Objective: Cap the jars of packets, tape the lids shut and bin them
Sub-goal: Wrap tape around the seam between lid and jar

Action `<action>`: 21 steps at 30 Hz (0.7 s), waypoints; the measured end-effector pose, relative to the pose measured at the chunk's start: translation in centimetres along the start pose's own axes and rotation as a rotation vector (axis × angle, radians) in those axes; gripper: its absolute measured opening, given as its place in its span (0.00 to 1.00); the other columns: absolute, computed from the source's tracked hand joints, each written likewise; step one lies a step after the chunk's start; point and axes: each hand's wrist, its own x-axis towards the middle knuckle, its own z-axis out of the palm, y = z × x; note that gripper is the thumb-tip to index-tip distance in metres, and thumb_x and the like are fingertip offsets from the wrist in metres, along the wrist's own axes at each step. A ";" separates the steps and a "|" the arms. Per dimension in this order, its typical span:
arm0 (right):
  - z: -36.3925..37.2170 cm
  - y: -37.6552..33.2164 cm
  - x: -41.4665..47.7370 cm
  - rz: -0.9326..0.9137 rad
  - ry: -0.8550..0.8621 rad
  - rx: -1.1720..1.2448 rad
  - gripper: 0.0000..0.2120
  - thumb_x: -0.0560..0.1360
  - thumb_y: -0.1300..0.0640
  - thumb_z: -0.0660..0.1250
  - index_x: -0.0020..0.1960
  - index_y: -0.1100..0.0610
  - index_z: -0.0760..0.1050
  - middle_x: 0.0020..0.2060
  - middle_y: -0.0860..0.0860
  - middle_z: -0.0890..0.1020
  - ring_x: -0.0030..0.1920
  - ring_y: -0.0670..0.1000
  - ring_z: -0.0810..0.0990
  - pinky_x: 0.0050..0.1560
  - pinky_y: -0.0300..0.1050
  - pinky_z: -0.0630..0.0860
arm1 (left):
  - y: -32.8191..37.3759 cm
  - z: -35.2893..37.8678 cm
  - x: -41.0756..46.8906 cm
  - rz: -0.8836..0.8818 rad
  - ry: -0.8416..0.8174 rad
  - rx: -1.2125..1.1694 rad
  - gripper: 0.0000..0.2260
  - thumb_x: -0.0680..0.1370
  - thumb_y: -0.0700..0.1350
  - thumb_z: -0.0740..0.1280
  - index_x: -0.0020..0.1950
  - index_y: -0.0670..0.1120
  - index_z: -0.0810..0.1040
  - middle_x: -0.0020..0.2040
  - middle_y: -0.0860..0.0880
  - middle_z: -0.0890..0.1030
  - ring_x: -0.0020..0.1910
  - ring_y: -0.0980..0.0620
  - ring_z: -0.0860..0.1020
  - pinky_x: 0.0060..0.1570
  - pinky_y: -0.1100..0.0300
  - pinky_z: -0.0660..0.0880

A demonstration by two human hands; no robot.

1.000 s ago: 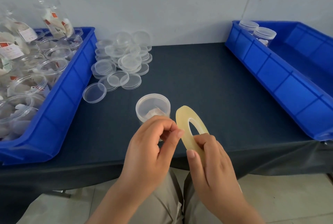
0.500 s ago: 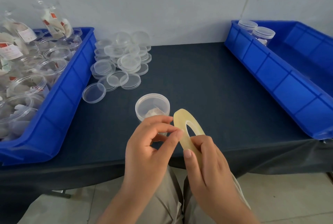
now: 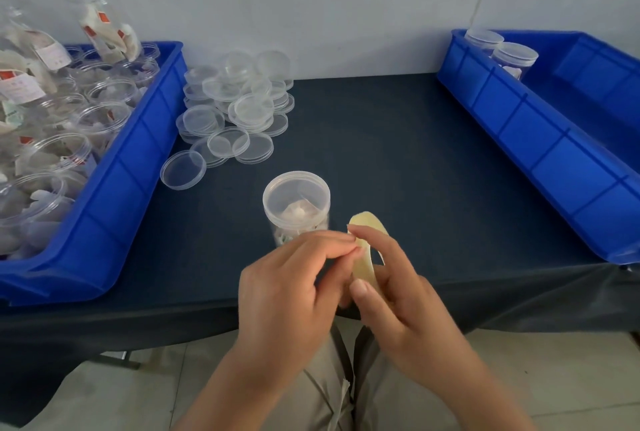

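A clear capped jar of packets (image 3: pixel 296 203) stands near the table's front edge. Just in front of it, my right hand (image 3: pixel 398 288) grips a yellowish roll of tape (image 3: pixel 366 259) held on edge, thumb and fingers curled round it. My left hand (image 3: pixel 294 285) meets the roll from the left, its fingertips pinching at the roll's rim. Whether a tape end has come free cannot be seen. A pile of loose clear lids (image 3: pixel 235 108) lies at the back of the table, left of centre.
A blue bin (image 3: pixel 114 167) on the left holds several open jars of packets (image 3: pixel 52 139). A second blue bin (image 3: pixel 540 139) on the right holds two capped jars (image 3: pixel 502 52) at its far end. Dark cloth covers the table (image 3: pixel 398 160). A wall stands behind.
Both hands have closed together over the roll. The roll has turned more edge-on and my left fingertips have moved onto its rim.
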 end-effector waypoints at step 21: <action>-3.0 -0.7 0.8 0.135 -0.187 -0.030 0.28 0.76 0.21 0.56 0.65 0.37 0.76 0.46 0.48 0.82 0.38 0.47 0.79 0.41 0.35 0.74 | 0.2 -1.5 1.3 -0.169 0.111 -0.191 0.04 0.79 0.46 0.76 0.48 0.56 0.86 0.46 0.57 0.84 0.45 0.50 0.83 0.42 0.66 0.76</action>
